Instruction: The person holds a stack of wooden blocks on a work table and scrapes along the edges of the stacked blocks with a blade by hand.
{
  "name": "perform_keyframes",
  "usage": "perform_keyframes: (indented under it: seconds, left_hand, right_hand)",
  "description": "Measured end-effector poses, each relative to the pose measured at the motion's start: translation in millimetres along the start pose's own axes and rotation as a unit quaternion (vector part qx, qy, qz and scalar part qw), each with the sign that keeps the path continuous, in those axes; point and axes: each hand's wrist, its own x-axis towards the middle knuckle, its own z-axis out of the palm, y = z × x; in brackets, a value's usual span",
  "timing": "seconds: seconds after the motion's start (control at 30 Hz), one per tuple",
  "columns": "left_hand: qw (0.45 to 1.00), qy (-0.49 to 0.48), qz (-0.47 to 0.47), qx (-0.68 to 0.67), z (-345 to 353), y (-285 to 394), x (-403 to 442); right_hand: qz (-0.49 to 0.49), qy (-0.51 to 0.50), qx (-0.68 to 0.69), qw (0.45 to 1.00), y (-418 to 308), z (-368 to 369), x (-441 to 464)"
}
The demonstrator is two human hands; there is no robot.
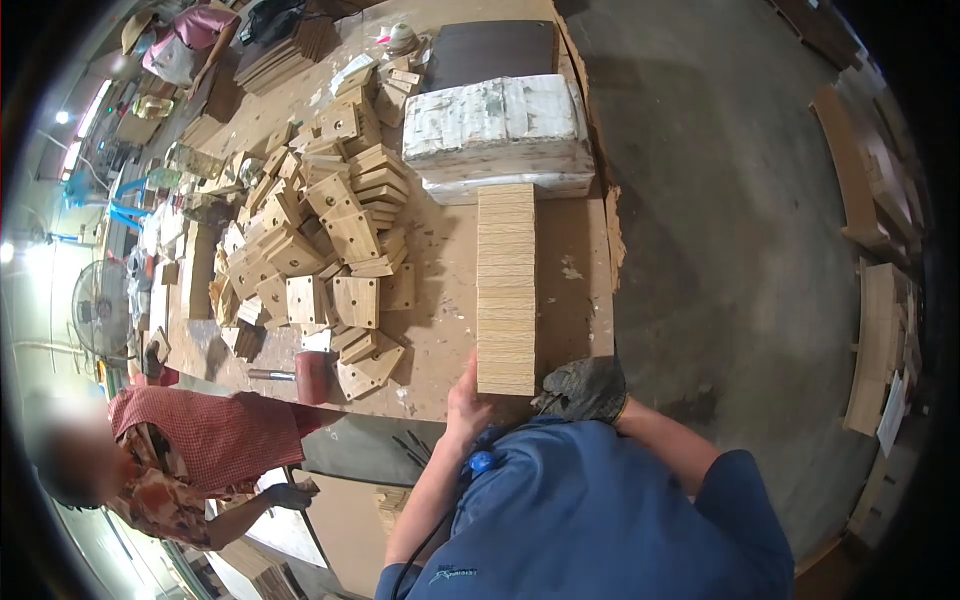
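A long row of pale wooden pieces (506, 290), packed face to face, runs from a white wrapped block (495, 125) toward my body. My left hand (466, 405) is bare and closed against the left side of the row's near end; some of its fingers are hidden. At the near right corner, my right hand (583, 390) wears a dark grey glove, its fingers bent in against the row's end. A large heap of drilled wooden blocks (350, 235) lies to the left of the row, with round holes in their faces.
A mallet with a reddish head (312, 377) lies near the front edge of the worktable (440, 255). Behind the white block is a dark board (490, 52). A co-worker in a checked apron (210, 440) stands at the left; another person (190, 45) is farther back.
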Motion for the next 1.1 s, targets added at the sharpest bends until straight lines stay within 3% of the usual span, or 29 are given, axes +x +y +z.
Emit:
perform_keyframes:
  seconds: [0.1, 0.2, 0.4, 0.7, 1.0, 1.1]
  left_hand:
    - [0.999, -0.014, 0.024, 0.028, -2, -2, 0]
    - [0.998, -0.016, 0.046, 0.033, 1, -13, 1]
    - [0.999, 0.005, 0.044, 0.017, 1, -6, -2]
    - [0.998, -0.026, 0.053, 0.038, -2, -9, -1]
    - [0.999, 0.003, 0.043, 0.013, -1, 2, -2]
    - [1.000, -0.004, 0.022, 0.009, -2, 2, 0]
  right_hand:
    - [-0.025, 0.045, -0.030, 0.998, 0, 9, 0]
    - [0.009, 0.062, -0.057, 0.996, 5, 21, 2]
    - [-0.043, 0.106, -0.109, 0.987, 15, 32, -1]
    - [-0.022, 0.057, -0.124, 0.990, 19, 37, -6]
    - [-0.039, 0.103, -0.133, 0.985, 22, 41, -6]
    - [0.007, 0.047, -0.046, 0.998, 13, 21, -4]
